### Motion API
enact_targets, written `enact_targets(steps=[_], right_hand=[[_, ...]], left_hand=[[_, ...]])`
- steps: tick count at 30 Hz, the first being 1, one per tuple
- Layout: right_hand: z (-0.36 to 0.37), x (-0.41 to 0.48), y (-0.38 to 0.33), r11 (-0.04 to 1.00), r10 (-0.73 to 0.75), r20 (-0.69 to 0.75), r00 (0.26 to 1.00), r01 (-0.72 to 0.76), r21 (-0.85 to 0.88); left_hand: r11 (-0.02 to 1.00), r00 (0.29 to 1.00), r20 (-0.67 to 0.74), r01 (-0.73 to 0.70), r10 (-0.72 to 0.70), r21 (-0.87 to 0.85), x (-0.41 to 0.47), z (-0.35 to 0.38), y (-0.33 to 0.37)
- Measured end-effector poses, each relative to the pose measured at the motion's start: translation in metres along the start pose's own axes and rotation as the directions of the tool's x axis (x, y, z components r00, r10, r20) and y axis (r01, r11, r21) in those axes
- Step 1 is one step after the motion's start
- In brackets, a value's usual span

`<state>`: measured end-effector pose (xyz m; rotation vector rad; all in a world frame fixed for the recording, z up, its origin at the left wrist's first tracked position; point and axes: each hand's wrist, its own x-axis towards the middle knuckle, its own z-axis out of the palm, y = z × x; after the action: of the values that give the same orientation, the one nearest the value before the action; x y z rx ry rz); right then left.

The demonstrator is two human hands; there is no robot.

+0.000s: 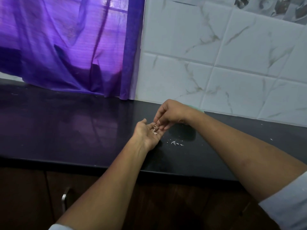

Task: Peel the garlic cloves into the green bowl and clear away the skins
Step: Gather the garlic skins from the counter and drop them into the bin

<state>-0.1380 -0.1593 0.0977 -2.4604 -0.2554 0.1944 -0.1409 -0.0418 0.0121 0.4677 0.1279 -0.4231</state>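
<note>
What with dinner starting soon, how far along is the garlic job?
Peeling seems finished: no cloves show. In hand: the right hand pinches skins over the open left hand. Left to do: scraps lie on the counter.

A sheer purple curtain (66, 47) is hanging at ten o'clock, its hem reaching down to the dark glossy countertop (66, 130), which is stretching from nine to three o'clock and mirroring the violet light. White marble-veined wall tiles (216, 55) are filling the one-to-two o'clock area. At seven o'clock, a metal handle (64, 201) is catching light on a brown cabinet door (78, 180).
</note>
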Motion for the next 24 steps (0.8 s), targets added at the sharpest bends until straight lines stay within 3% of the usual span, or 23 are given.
enact_targets(steps=[11, 24], right_hand=[[0.0018, -0.001, -0.0105, 0.975, -0.095, -0.092, 0.991, 0.074, -0.21], [0.0046, -0.0033, -0.01, 0.963, -0.137, -0.114, 0.984, 0.105, -0.25]], left_hand=[[0.999, 0.999, 0.027, 0.022, -0.022, -0.033, -0.0021, -0.0007, 0.0016], [0.999, 1.0, 0.011, 0.01, -0.01, -0.03, -0.0062, 0.0014, 0.0008]])
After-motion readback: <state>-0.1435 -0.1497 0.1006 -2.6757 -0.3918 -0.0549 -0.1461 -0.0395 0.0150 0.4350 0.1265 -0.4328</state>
